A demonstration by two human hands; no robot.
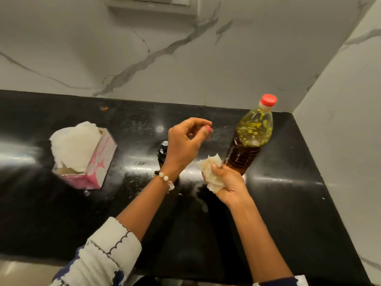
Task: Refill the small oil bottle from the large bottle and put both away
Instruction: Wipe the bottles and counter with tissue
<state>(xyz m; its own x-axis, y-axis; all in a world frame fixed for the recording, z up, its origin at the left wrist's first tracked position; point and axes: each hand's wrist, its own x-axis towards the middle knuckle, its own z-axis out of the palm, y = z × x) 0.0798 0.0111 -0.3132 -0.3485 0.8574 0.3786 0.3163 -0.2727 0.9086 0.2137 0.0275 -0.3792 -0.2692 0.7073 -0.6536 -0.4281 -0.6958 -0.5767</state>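
Wiping looks like the step in hand: right hand [223, 183] pinches a crumpled tissue [210, 172] against the lower body of the large bottle [250, 139], down near its base. Large bottle is capped, red cap [268, 100] on, tilted with its top leaning away to the right; whether its base touches the black countertop [288, 203] I can't tell. Oil fills the lower part, upper part shows yellow droplets on the inside wall. Left hand [185, 141] hovers above the counter, fingers loosely curled, holding nothing. Small oil bottle [162, 151] stands upright on the counter just behind the left wrist, mostly hidden, dark top visible; fill level not readable. Tissue box [86, 159] sits well apart on the left with a wad of tissue sticking out. Judgement: pouring seems done, since the large bottle is closed and being cleaned. Can't confirm the small one is full or properly capped. Left to do: finish wiping, bin the tissue, put both bottles away. Neither is stowed yet; both are at the counter.
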